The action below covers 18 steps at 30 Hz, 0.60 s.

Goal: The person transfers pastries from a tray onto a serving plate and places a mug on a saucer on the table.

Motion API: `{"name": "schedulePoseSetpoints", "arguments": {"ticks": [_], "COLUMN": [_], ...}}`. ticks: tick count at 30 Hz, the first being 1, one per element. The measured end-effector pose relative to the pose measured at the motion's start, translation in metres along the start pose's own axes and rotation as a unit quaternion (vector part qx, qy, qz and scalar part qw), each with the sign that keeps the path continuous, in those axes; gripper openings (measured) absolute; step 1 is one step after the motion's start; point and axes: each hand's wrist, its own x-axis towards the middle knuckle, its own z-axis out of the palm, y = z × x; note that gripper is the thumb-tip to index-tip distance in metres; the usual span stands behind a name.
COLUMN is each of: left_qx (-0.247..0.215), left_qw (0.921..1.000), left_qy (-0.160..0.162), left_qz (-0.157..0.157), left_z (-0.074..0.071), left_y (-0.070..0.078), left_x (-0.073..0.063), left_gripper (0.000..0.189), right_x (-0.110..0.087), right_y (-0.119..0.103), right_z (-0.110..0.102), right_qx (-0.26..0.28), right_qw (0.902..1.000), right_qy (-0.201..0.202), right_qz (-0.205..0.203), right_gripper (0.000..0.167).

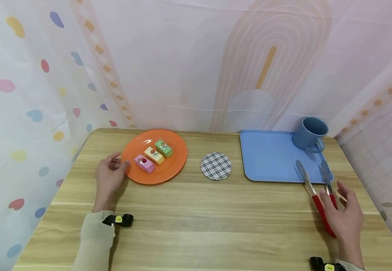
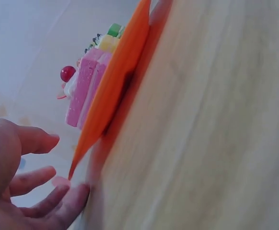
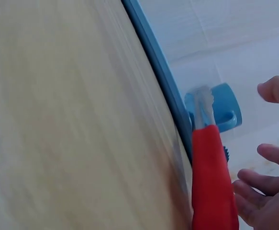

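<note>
My left hand [image 1: 109, 180] is at the left rim of an orange plate [image 1: 176, 160], fingers loosely bent. In the left wrist view its thumb and fingers stand either side of the rim; whether they touch it I cannot tell. Three toy cake slices lie on the plate: pink [image 1: 144, 164], yellow [image 1: 154, 155] and green [image 1: 163, 148]. At the right, my right hand [image 1: 346, 212] hovers beside red-handled metal tongs [image 1: 321, 214], its thumb and fingers spread apart. The tongs' spread tips lie over a blue tray [image 1: 267, 160], and the right wrist view shows no grip on them.
A blue mug [image 1: 307, 135] stands at the tray's back right corner. Between plate and tray lies a round checked coaster [image 1: 216, 166]. The wooden table [image 1: 209, 222] meets a patterned curtain [image 1: 179, 75] at its back edge.
</note>
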Motion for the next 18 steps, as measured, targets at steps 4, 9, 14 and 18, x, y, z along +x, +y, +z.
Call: {"name": "schedulePoseSetpoints", "arguments": {"ticks": [4,9,14,18], "left_qx": [-0.001,-0.016,-0.041,-0.044], "left_qw": [0.9992,0.996,0.9938,0.9866], "left_qy": [0.033,0.056,0.033,0.018], "left_qz": [0.023,0.068,0.098,0.156], "left_z": [0.0,0.005,0.012,0.018], "left_y": [0.008,0.023,0.038,0.045], "left_x": [-0.004,-0.009,-0.015,-0.018], "left_gripper": [0.052,0.053,0.059,0.059], "right_x": [0.0,0.0,0.005,0.011], "right_y": [-0.008,-0.017,-0.02,-0.022], "right_z": [0.001,0.002,-0.001,-0.004], "right_qx": [0.019,0.039,0.054,0.054], "right_qw": [0.9998,0.9987,0.9973,0.9966], "right_qy": [-0.007,-0.032,-0.049,-0.058], "right_qz": [-0.007,-0.008,-0.006,-0.018], "right_gripper": [0.068,0.067,0.063,0.063]}}
